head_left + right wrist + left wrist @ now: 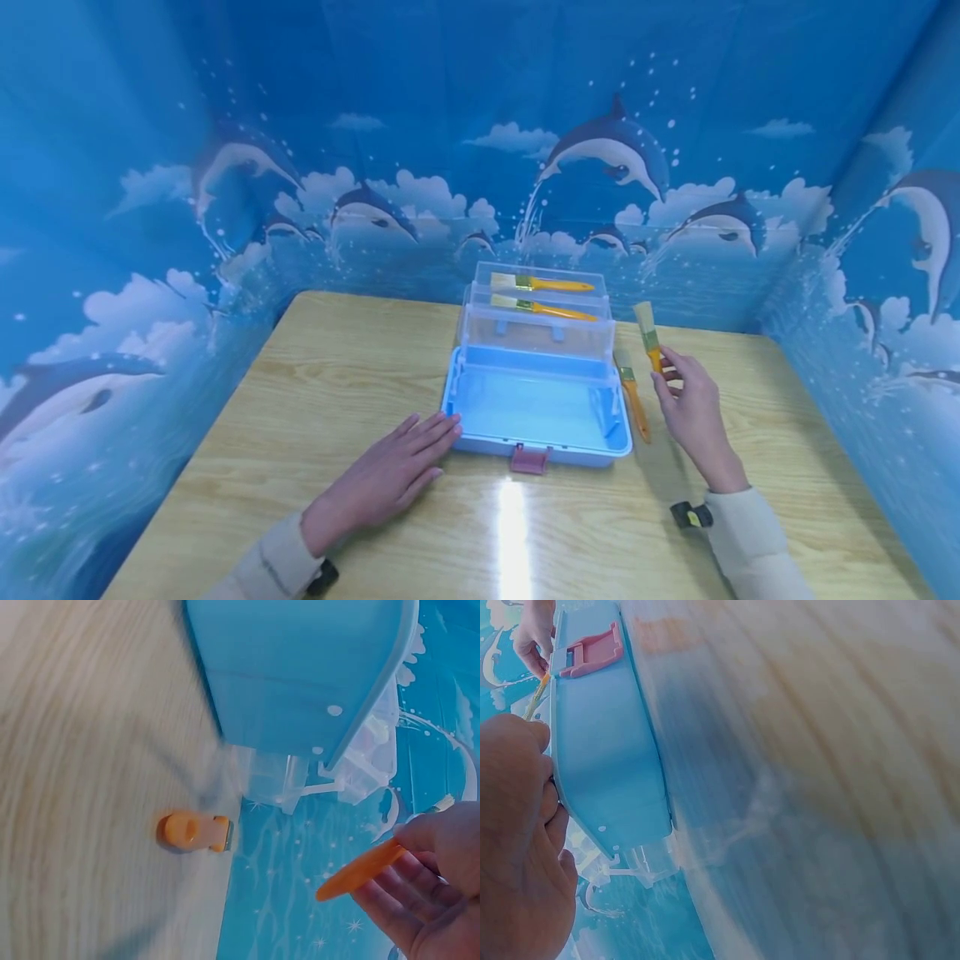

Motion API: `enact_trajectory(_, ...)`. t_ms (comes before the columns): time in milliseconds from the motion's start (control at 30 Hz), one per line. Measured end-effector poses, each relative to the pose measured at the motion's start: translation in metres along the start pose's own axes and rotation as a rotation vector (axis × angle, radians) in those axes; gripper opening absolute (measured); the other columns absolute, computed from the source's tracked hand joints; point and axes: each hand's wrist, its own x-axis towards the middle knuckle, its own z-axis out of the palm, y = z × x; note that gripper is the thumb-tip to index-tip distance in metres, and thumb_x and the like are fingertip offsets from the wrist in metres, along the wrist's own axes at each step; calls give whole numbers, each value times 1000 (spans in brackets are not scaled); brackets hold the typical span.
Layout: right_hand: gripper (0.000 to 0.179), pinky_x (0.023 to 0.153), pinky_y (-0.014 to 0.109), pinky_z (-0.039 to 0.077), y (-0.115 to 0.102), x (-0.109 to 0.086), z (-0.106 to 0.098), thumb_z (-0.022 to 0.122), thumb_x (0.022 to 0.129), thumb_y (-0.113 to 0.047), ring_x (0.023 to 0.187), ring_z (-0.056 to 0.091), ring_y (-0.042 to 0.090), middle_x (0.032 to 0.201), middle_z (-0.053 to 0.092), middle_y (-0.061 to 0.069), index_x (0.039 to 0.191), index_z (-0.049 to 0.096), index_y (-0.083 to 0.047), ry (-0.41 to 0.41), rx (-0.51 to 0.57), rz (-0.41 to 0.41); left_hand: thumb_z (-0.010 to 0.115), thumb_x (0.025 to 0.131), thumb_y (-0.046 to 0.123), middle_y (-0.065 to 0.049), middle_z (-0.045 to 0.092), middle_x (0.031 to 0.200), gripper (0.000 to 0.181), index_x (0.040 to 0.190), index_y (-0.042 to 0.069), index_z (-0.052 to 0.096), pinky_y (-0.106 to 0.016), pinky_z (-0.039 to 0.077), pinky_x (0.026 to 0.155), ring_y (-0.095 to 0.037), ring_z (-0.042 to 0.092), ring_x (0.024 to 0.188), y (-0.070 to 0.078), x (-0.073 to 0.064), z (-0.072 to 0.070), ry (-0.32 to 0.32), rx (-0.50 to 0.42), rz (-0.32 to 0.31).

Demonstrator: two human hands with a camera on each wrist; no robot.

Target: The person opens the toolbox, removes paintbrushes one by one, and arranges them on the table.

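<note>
A light blue plastic box [540, 455] with a pink latch [529, 461] stands open on the wooden table. My left hand [381, 479] lies with straight fingers at its front left corner, fingertips touching the rim. To the right of the box, my right hand [696, 412] pinches a paintbrush [647, 329] by its orange handle, bristles upward. Another paintbrush [635, 403] lies on the table along the box's right side. Behind the bottom compartment, raised clear trays [536, 337] carry two more paintbrushes, one upper [558, 285] and one lower [558, 312].
The wooden table [337, 375] extends on both sides of the box. Blue curtains [420, 83] printed with dolphins and clouds hang behind the table and at both sides. A bright light reflection lies on the table in front of the box.
</note>
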Motion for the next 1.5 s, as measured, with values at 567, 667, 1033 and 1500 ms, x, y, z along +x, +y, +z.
enact_trajectory(567, 45, 64, 38, 58, 17, -5, 0, 62, 86, 1, 87, 61, 30, 106, 57, 17, 130, 49, 1, 2, -8, 41, 34, 101, 35, 3, 14, 156, 55, 150, 17, 18, -43, 15, 116, -15, 13, 142, 0, 0, -1, -3, 7, 6)
enact_trajectory(667, 45, 64, 37, 58, 20, -6, 0, 61, 86, 1, 86, 61, 30, 106, 57, 17, 130, 50, 1, 2, -5, 47, 34, 101, 35, 2, 14, 156, 55, 150, 17, 18, -43, 15, 116, -15, 13, 142, 0, 0, 0, 1, 10, 10)
enact_trajectory(1033, 45, 61, 33, 57, 29, -9, -2, 63, 85, 1, 84, 62, 31, 104, 58, 18, 128, 51, 2, 19, -10, 56, 34, 101, 36, 2, 13, 156, 55, 150, 17, 18, -44, 15, 116, -16, 13, 142, -1, 0, 0, 6, 16, 13)
enact_trajectory(1500, 41, 54, 1, 44, 45, -8, -4, 65, 81, 3, 78, 63, 32, 97, 60, 19, 121, 56, 6, 31, -7, 77, 33, 101, 36, 2, 12, 156, 55, 150, 18, 16, -43, 14, 116, -15, 13, 142, -1, 1, -2, -25, -3, -5)
